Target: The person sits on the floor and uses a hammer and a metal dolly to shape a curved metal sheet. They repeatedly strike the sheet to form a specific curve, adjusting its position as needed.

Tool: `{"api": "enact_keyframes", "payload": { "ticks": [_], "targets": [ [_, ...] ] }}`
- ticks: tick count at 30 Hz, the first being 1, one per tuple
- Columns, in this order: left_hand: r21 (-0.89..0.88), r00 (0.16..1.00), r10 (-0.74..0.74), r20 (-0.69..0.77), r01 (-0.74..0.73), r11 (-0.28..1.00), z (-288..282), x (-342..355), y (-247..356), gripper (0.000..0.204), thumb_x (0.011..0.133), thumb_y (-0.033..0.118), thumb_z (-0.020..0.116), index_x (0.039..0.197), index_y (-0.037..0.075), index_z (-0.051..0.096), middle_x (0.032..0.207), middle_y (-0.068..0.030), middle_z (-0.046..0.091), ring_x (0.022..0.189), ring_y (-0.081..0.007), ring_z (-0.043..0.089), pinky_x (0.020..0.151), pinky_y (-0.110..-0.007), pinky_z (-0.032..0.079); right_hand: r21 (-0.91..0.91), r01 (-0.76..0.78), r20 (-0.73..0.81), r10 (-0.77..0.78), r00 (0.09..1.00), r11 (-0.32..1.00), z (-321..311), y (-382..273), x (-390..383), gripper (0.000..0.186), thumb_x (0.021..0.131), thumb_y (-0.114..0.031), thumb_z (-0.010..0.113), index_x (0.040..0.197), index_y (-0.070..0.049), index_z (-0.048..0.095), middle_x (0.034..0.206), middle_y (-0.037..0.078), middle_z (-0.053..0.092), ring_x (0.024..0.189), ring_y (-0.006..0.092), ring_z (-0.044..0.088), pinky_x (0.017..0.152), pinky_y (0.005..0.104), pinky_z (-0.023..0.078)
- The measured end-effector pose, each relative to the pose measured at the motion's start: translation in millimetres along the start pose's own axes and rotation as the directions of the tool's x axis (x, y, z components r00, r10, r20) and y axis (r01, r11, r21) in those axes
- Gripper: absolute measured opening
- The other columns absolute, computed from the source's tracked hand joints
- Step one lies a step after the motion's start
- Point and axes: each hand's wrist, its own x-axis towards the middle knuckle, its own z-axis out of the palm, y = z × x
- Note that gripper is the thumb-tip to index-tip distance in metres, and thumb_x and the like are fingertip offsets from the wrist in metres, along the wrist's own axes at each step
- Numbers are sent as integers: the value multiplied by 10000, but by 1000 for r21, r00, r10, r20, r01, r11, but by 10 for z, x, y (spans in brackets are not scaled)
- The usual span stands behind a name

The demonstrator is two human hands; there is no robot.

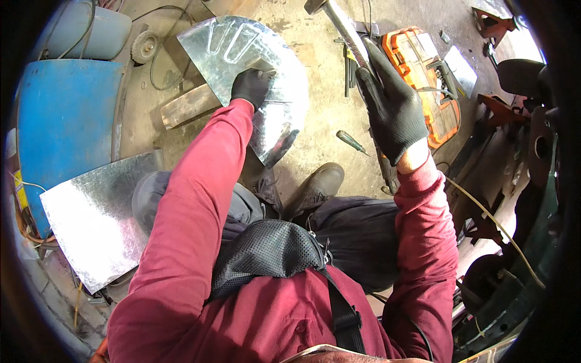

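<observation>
My right hand (393, 112), in a black glove, grips a metal hammer (346, 29) that is raised and tilted up to the left. My left hand (250, 88), gloved too, is closed on a small grey-brown block (261, 65) and presses it against a shiny sheet-metal piece (275, 109). This sheet has a rounded right edge and a straight left edge. Raised finger-like ridges show near its top. Under its left side lies a wooden block (190, 106). The underside of the small block is hidden.
An orange tool case (417, 78) lies right of the right hand. A screwdriver (351, 142) is on the floor near my shoe (324, 181). To the left are a second metal sheet (100, 218), a blue curved panel (69, 121) and a small wheel (144, 47). Metal stands (499, 112) are at right.
</observation>
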Motion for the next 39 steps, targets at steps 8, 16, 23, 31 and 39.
{"api": "enact_keyframes", "payload": {
  "ticks": [8,16,23,31,39],
  "targets": [
    [83,996,90,27,-92,992,-63,88,150,380,959,434,663,1030,82,788,1032,-233,745,1006,-452,704,878,-528,556,34,123,-125,-118,985,992,153,-313,-33,512,1050,-102,647,1539,-43,508,1266,193,734,1133,182,720,931,309,575],
    [-52,985,171,31,-169,984,-16,175,-114,351,956,396,663,1056,82,781,1030,-253,736,992,-443,712,847,-505,567,-468,-57,453,295,841,882,571,203,-286,460,1075,-337,521,1528,-257,521,862,229,731,778,445,717,676,555,540],
    [38,995,79,68,-82,996,-40,99,-55,391,974,411,626,991,52,781,985,-256,738,950,-456,710,838,-519,570,84,-88,94,81,992,993,330,-164,50,437,1021,-123,668,1454,-126,612,991,261,753,885,335,789,767,395,595],
    [95,986,152,65,-158,983,-18,215,41,458,966,472,615,1003,43,773,981,-261,728,963,-455,704,836,-519,563,-229,61,267,2,964,971,519,52,28,517,1044,-175,581,1550,-168,475,916,281,722,783,435,727,684,495,571],
    [45,948,319,1,-319,947,78,253,76,326,976,360,615,1009,78,775,1020,-234,733,996,-443,698,860,-489,568,-209,-115,356,185,916,971,574,60,19,504,1046,-289,614,1541,-261,525,915,302,709,879,478,710,772,520,553]
  ]
}}
